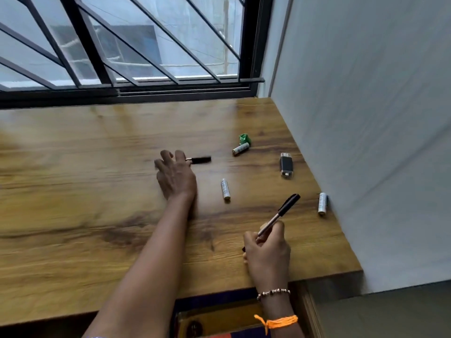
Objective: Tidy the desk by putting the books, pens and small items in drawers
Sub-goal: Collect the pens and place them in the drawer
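Right hand (267,250) grips a black-capped pen (280,214), fingers curled round its barrel, above the wooden table (73,191) near its front edge. Left hand (175,176) rests palm-down, fingers spread, touching a second pen (200,160) (mostly hidden). 3 batteries (225,189) (240,149) (322,203) and 1 USB drive (286,164) lie apart on the table.
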